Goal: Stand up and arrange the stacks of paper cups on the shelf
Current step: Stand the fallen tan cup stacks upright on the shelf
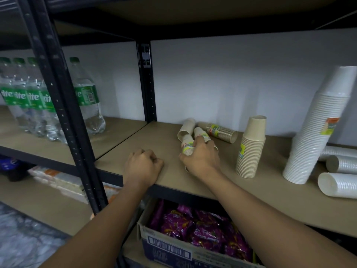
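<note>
The right hand (201, 157) curls its fingers round a short stack of beige paper cups (187, 147) lying on its side on the brown board shelf (154, 136). The left hand (143, 165) rests just left of it at the shelf's front edge, balled into a fist with nothing in it. Behind the gripped stack lies a fallen beige labelled stack (222, 131). To the right stands an upright beige stack (251, 149), then a tall white stack (316, 136), tilted, with a toppled white stack (338, 184) beside it.
</note>
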